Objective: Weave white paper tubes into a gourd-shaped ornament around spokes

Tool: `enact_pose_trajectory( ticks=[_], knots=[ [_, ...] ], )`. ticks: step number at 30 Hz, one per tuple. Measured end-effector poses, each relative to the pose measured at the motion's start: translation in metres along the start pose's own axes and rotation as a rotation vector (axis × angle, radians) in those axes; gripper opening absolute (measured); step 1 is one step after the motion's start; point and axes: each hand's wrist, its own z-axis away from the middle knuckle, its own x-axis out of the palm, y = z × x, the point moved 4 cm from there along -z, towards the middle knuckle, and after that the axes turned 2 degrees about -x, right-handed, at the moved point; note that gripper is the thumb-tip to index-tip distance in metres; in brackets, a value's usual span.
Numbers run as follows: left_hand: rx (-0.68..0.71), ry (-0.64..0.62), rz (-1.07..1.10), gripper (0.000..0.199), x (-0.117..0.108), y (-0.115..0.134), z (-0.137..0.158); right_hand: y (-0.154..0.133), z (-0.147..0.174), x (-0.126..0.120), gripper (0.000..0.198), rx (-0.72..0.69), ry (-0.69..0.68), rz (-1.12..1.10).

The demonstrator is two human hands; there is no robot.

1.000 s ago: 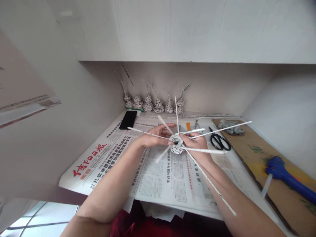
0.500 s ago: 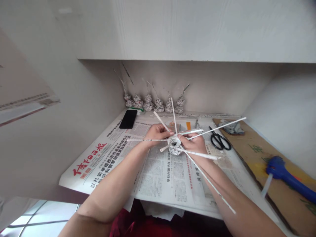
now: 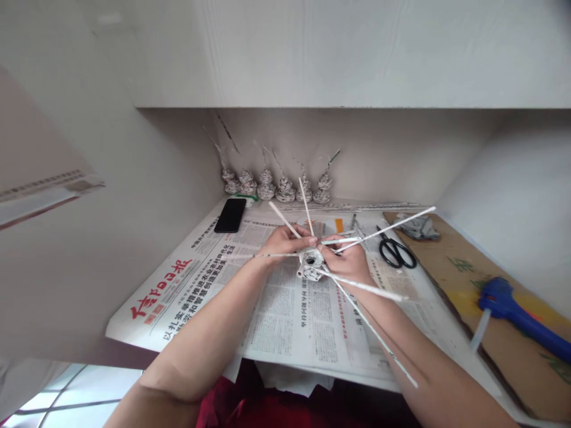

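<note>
Between my two hands is a small woven piece of rolled newspaper (image 3: 311, 268), round with a dark hole facing up. Several thin rolled-paper sticks (image 3: 379, 230) fan out from it in all directions. My left hand (image 3: 285, 241) is closed at its far left side, thumb and fingers pinching a stick close to the weave. My right hand (image 3: 345, 255) grips the right side, its thumb pressed near the hole. The fingertips of both hands almost meet at the far edge of the piece, and some fingers are hidden behind it.
Several gourd-shaped paper weavings (image 3: 266, 184) line the back wall. Newspaper (image 3: 196, 291) covers the table. A black phone (image 3: 230, 215) lies at left; black scissors (image 3: 397, 252) at right. A blue glue gun (image 3: 513, 312) and crumpled grey material (image 3: 417, 227) rest on cardboard (image 3: 450, 276).
The woven piece has turned slightly in my hands, its upper sticks swinging left. Both hands keep their grip and have come a little closer together.
</note>
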Motion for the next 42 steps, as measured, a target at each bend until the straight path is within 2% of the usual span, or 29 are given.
enact_pose_trajectory(
  ticks=[3, 10, 14, 17, 20, 23, 27, 32, 35, 38, 42],
  knots=[
    [0.029, -0.009, -0.026, 0.038, 0.001, 0.002, 0.001, -0.002, 0.001, 0.001, 0.015, 0.012, 0.004, 0.021],
    [0.163, 0.106, -0.252, 0.026, 0.005, 0.007, 0.006, -0.005, 0.001, 0.001, 0.017, 0.056, 0.002, 0.069],
    [0.186, 0.145, -0.284, 0.026, 0.006, 0.002, 0.005, -0.006, 0.002, 0.0, 0.018, 0.03, -0.003, 0.025],
    [0.141, 0.114, -0.2, 0.029, 0.006, 0.001, 0.004, -0.007, 0.002, -0.001, 0.018, 0.012, 0.018, 0.044],
    [0.037, 0.015, -0.121, 0.037, 0.005, 0.001, 0.003, -0.007, 0.002, -0.003, 0.017, -0.013, 0.026, 0.081],
    [-0.035, -0.055, -0.144, 0.042, 0.003, 0.001, 0.003, -0.006, 0.002, -0.002, 0.014, -0.028, 0.008, 0.078],
    [-0.038, -0.01, -0.198, 0.038, -0.002, 0.0, 0.003, 0.0, 0.001, 0.0, 0.014, 0.032, -0.007, -0.047],
    [0.025, 0.074, -0.168, 0.031, -0.004, -0.002, 0.0, 0.01, -0.003, 0.001, 0.041, 0.268, 0.007, -0.381],
    [0.091, 0.132, -0.151, 0.03, -0.005, 0.002, 0.0, 0.008, -0.005, -0.001, 0.046, 0.31, 0.026, -0.477],
    [0.152, 0.198, -0.188, 0.029, -0.006, 0.01, 0.003, 0.003, -0.008, -0.007, 0.045, 0.265, 0.083, -0.447],
    [0.211, 0.21, -0.278, 0.024, -0.005, 0.016, 0.006, -0.002, -0.011, -0.02, 0.035, 0.088, 0.207, -0.209]
  ],
)
